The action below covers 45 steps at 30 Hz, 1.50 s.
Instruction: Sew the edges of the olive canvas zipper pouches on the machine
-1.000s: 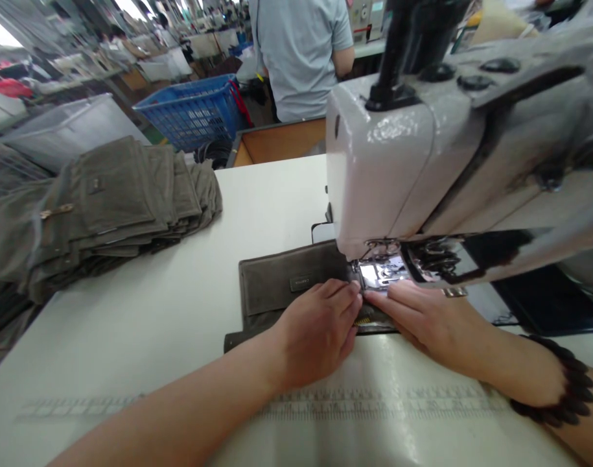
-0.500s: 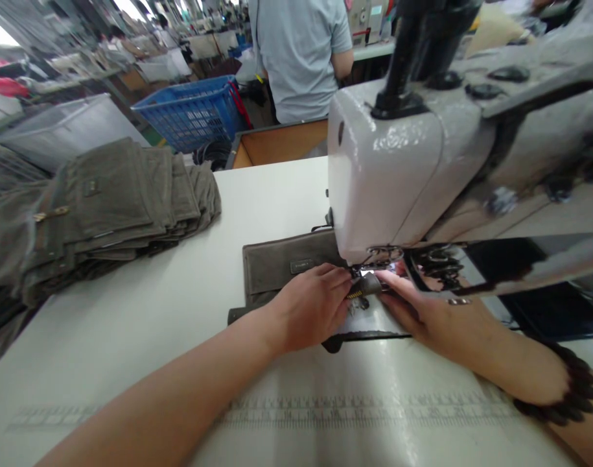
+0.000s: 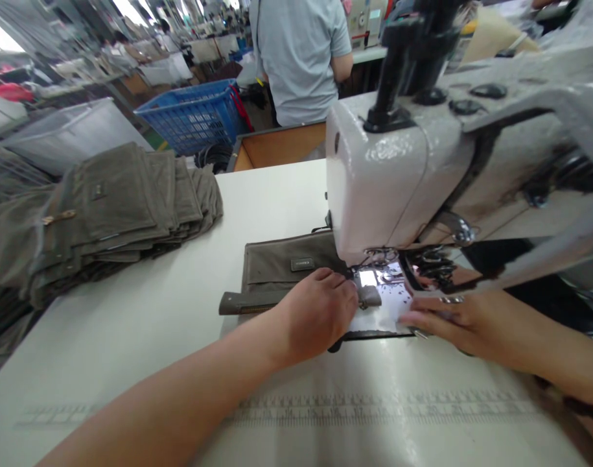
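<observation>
A grey-brown fabric pouch piece with a small label and a zipper strip lies under the head of a white sewing machine. My left hand lies on its right end, fingers curled and pressing the fabric just left of the lit needle area. My right hand rests flat on the machine bed to the right of the needle, fingers stretched out, with a thin metal tool showing under them.
A stack of the same grey-brown pieces sits at the table's left. Behind stand a blue basket, a wooden bin and a person in a light shirt. A printed ruler runs along the near table edge.
The pouch piece has shifted left and away from the needle, its zipper end now sticking out left. My right hand has drawn back to the right, off the fabric.
</observation>
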Each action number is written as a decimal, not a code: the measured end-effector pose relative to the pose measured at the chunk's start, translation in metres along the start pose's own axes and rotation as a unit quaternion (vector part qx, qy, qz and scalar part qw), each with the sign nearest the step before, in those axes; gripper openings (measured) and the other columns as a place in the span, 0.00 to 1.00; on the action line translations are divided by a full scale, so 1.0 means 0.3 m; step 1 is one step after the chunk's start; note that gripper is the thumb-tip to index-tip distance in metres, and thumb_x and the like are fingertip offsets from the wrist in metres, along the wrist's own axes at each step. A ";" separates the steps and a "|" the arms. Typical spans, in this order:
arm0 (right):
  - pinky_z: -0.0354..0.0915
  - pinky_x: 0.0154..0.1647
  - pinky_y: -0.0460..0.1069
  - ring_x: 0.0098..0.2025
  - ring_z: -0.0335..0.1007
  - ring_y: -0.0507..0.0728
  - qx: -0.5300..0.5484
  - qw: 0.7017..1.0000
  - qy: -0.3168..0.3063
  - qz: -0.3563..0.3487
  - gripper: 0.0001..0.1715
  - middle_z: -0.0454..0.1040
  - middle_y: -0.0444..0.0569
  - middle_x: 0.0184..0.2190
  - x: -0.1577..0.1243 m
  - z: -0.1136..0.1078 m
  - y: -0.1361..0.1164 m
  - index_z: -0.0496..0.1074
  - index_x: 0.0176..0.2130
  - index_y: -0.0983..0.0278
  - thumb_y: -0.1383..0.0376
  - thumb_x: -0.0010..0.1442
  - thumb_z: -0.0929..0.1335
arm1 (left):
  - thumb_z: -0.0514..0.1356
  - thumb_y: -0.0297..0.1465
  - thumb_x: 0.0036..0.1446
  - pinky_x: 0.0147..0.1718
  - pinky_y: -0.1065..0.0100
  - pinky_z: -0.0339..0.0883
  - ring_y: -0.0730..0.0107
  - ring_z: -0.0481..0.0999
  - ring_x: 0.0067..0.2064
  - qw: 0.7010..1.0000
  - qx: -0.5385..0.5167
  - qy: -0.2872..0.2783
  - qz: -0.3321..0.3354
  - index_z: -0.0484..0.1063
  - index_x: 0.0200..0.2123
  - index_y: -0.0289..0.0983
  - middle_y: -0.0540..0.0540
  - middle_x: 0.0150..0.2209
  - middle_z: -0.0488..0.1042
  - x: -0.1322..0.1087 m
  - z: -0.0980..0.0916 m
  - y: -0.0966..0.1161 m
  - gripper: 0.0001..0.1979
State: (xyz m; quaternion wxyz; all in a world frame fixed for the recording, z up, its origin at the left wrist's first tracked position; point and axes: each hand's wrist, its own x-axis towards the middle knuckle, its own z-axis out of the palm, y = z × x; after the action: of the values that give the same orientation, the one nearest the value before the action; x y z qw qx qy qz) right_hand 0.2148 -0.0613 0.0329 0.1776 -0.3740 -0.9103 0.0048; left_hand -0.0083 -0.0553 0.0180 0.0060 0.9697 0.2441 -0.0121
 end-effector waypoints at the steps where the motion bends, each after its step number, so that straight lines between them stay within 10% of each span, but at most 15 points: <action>1: 0.59 0.32 0.51 0.30 0.64 0.57 -0.029 0.999 0.016 -0.021 0.24 0.70 0.49 0.24 0.003 0.018 -0.016 0.74 0.28 0.61 0.55 0.62 0.56 | 0.50 0.24 0.56 0.47 0.60 0.63 0.60 0.69 0.47 1.000 0.008 0.003 0.001 0.68 0.37 0.30 0.40 0.40 0.72 0.000 0.001 0.004 0.09; 10: 0.54 0.28 0.51 0.29 0.63 0.55 -0.133 0.986 0.034 -0.091 0.20 0.70 0.51 0.29 0.018 0.121 -0.094 0.71 0.34 0.69 0.75 0.59 0.53 | 0.49 0.23 0.56 0.42 0.64 0.64 0.64 0.71 0.43 0.997 0.057 0.056 -0.001 0.67 0.38 0.30 0.40 0.42 0.71 -0.011 0.045 0.010 0.09; 45: 0.66 0.35 0.52 0.36 0.70 0.57 -0.048 0.998 0.032 0.024 0.20 0.74 0.52 0.34 0.047 0.128 -0.081 0.74 0.36 0.65 0.73 0.58 0.55 | 0.48 0.24 0.59 0.45 0.66 0.61 0.64 0.69 0.47 0.997 0.070 0.038 -0.025 0.68 0.42 0.29 0.41 0.43 0.72 0.018 0.047 -0.023 0.12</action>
State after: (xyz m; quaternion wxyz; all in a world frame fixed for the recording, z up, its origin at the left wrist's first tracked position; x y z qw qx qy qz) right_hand 0.1765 -0.0643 0.0049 0.1884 -0.4038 -0.8940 -0.0464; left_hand -0.0071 -0.0469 0.0037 -0.0712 0.9611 0.2668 0.0073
